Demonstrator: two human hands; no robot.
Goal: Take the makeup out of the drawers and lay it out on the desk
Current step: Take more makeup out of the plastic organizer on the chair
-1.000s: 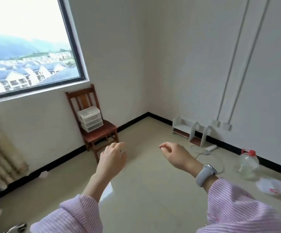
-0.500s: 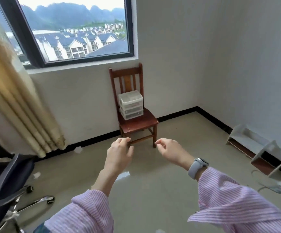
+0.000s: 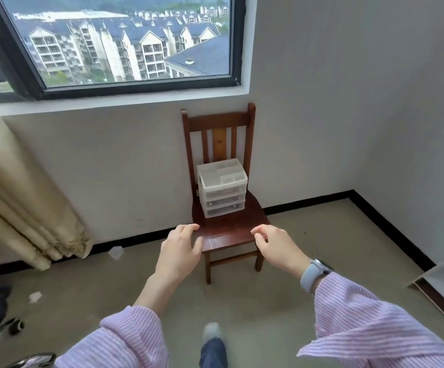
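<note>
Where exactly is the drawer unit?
In the head view, the drawer unit sits centre frame on the wooden chair against the wall, below the window's right corner.

One wooden chair [image 3: 228,229], one drawer unit [image 3: 222,191] with three drawers, two hands, one window [image 3: 125,41], one curtain [image 3: 21,197]

- Single view, head-worn, wide-angle; straight lines bow toward the frame edges.
- Looks forward and down from standing height, facing a wall with a window [image 3: 125,41] at far left.
- Wooden chair [image 3: 231,229] sits centre, near; floor [image 3: 282,301] fills the lower half.
- Both forearms enter from the bottom edge; left hand [image 3: 179,252] and right hand [image 3: 278,247] lie nearest the lens.
</note>
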